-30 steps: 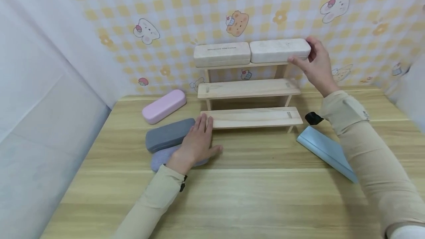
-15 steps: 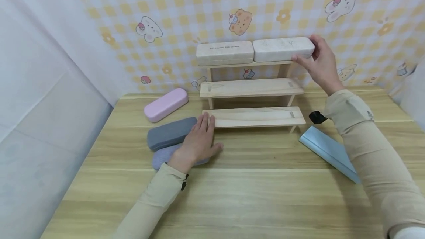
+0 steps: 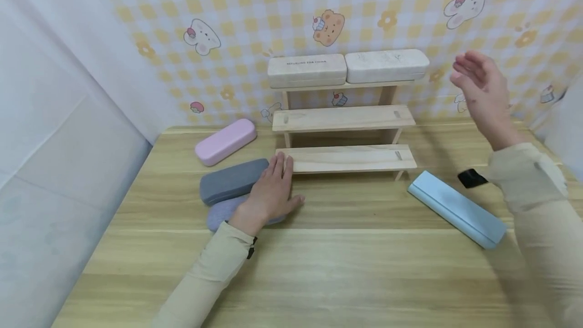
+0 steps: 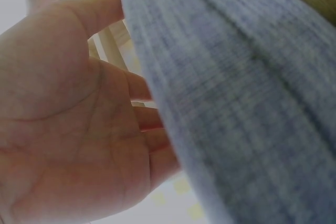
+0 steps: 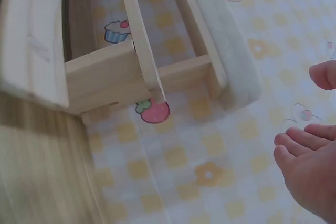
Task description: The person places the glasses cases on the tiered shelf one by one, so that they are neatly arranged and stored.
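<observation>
Two pale glasses cases stand side by side on the top step of a three-step wooden rack [image 3: 343,118]: a beige lettered case [image 3: 307,71] on the left and a whitish case [image 3: 387,66] on the right. My right hand [image 3: 485,95] is in the air to the right of the whitish case, apart from it, fingers loosely bent around nothing. With fingers extended, my left hand [image 3: 268,191] rests its fingertips on the left end of the lowest step. Below its palm lies a blue-grey fabric case [image 4: 210,87], partly hidden in the head view.
A dark grey case [image 3: 234,181] lies left of my left hand, with a pink case [image 3: 226,142] behind it. On the right, a light blue case [image 3: 455,209] lies slanted on the wooden table [image 3: 346,277]. A checked cloth [image 3: 255,14] hangs close behind the rack.
My right hand has let go of the whitish case and moved away to the right. Both pale cases stay on the top step, and my left hand keeps its place on the lowest step.
</observation>
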{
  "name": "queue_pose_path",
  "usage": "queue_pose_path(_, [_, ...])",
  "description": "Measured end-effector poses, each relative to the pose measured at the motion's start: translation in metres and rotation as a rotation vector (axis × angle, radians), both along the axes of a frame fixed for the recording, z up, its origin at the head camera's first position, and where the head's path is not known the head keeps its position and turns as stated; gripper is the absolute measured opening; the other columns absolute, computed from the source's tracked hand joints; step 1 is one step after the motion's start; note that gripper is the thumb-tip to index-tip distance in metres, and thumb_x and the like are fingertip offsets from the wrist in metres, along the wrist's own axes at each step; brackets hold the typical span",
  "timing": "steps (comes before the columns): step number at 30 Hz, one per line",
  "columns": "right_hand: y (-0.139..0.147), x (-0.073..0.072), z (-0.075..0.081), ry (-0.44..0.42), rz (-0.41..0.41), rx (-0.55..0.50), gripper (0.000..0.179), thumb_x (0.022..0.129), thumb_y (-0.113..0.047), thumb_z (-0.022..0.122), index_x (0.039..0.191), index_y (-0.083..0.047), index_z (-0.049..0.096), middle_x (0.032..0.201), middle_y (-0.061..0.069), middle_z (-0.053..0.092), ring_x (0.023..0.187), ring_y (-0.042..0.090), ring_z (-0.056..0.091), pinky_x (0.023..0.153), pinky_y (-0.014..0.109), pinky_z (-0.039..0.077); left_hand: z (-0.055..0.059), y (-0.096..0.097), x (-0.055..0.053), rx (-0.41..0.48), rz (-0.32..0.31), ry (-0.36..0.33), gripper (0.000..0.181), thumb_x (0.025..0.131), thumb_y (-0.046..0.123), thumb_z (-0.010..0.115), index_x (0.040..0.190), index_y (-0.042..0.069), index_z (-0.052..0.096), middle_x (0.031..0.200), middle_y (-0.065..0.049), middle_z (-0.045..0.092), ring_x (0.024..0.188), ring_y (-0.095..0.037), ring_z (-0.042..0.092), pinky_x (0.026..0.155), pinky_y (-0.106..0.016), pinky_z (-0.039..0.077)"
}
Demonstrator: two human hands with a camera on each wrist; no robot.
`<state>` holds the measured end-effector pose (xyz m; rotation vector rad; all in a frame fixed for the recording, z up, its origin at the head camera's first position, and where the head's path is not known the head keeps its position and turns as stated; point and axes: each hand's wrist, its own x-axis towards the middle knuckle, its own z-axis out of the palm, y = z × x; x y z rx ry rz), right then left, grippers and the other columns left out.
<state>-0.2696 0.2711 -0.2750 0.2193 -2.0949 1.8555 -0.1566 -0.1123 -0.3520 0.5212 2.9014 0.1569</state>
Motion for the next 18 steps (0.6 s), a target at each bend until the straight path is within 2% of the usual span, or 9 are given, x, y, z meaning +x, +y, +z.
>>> queue_pose_path(2, [0.01,0.015,-0.004,0.01,0.036,-0.046,0.049,0.092,-0.005,0.056,0.137,-0.006,0.038,0.137,0.007,0.045,0.126,0.013,0.042,0.098,0.015,0.033,0.001,0.0,0.0,-0.005,-0.004,0.005,0.088,0.092,0.045,0.054,0.147,-0.005,0.008,0.151,-0.026,0.0,0.138,-0.037,0.004,0.107,-0.047,0.021])
queue_pose_path(5, [0.024,0.043,-0.013,-0.01,0.091,0.026,0.047,0.094,-0.006,0.053,0.138,-0.009,0.038,0.135,0.003,0.048,0.122,0.009,0.045,0.097,0.013,0.032,0.001,0.0,0.0,-0.012,-0.002,-0.001,0.089,0.091,0.046,0.054,0.147,-0.005,0.007,0.151,-0.026,-0.001,0.138,-0.037,0.003,0.108,-0.047,0.021])
queue_pose_path(6, [0.029,0.052,-0.017,-0.004,0.131,0.003,0.045,0.094,-0.003,0.051,0.138,-0.007,0.038,0.133,0.003,0.049,0.12,0.008,0.046,0.096,0.013,0.033,0.001,0.001,0.0,-0.014,-0.001,-0.001,0.089,0.091,0.046,0.054,0.147,-0.005,0.007,0.151,-0.026,-0.001,0.138,-0.037,0.003,0.108,-0.047,0.021])
queue_pose_path(8, [0.042,0.069,-0.026,0.022,0.279,-0.098,0.043,0.097,0.001,0.041,0.14,-0.002,0.035,0.135,0.008,0.048,0.122,0.011,0.046,0.099,0.015,0.031,0.001,0.001,0.0,-0.015,-0.004,0.002,0.089,0.091,0.045,0.054,0.147,-0.005,0.007,0.151,-0.026,0.0,0.138,-0.037,0.003,0.108,-0.046,0.021])
queue_pose_path(10, [0.056,0.085,-0.035,0.062,0.422,-0.256,0.042,0.097,0.01,0.032,0.138,0.006,0.033,0.133,0.013,0.049,0.121,0.015,0.048,0.098,0.018,0.034,0.0,0.002,0.0,-0.006,-0.01,0.002,0.088,0.092,0.044,0.055,0.147,-0.005,0.007,0.151,-0.026,-0.001,0.138,-0.037,0.003,0.108,-0.046,0.02])
queue_pose_path(12, [0.071,0.099,-0.043,0.08,0.519,-0.357,0.042,0.096,0.015,0.023,0.137,0.012,0.03,0.133,0.018,0.049,0.122,0.02,0.048,0.098,0.021,0.035,0.0,0.002,-0.001,0.0,-0.014,0.0,0.088,0.092,0.044,0.054,0.147,-0.005,0.006,0.151,-0.026,-0.001,0.138,-0.037,0.003,0.108,-0.046,0.02])
queue_pose_path(13, [0.078,0.106,-0.047,0.091,0.533,-0.356,0.043,0.095,0.015,0.02,0.137,0.014,0.029,0.133,0.019,0.049,0.122,0.021,0.047,0.098,0.022,0.035,-0.001,0.002,-0.001,0.005,-0.015,-0.001,0.088,0.092,0.044,0.055,0.147,-0.005,0.007,0.151,-0.027,-0.001,0.138,-0.038,0.003,0.108,-0.046,0.02])
queue_pose_path(16, [0.094,0.126,-0.062,0.088,0.473,-0.285,0.044,0.095,0.015,0.018,0.137,0.013,0.029,0.131,0.015,0.051,0.12,0.017,0.049,0.096,0.018,0.036,0.0,0.001,0.0,0.002,-0.009,0.0,0.088,0.092,0.044,0.055,0.147,-0.005,0.007,0.151,-0.027,0.0,0.138,-0.038,0.003,0.108,-0.046,0.02])
queue_pose_path(18, [0.1,0.136,-0.074,0.09,0.475,-0.283,0.044,0.095,0.016,0.017,0.137,0.014,0.028,0.131,0.016,0.051,0.121,0.018,0.049,0.096,0.019,0.035,0.001,0.001,0.0,-0.007,-0.006,0.005,0.088,0.091,0.044,0.055,0.147,-0.005,0.008,0.151,-0.027,0.0,0.138,-0.037,0.004,0.108,-0.046,0.021])
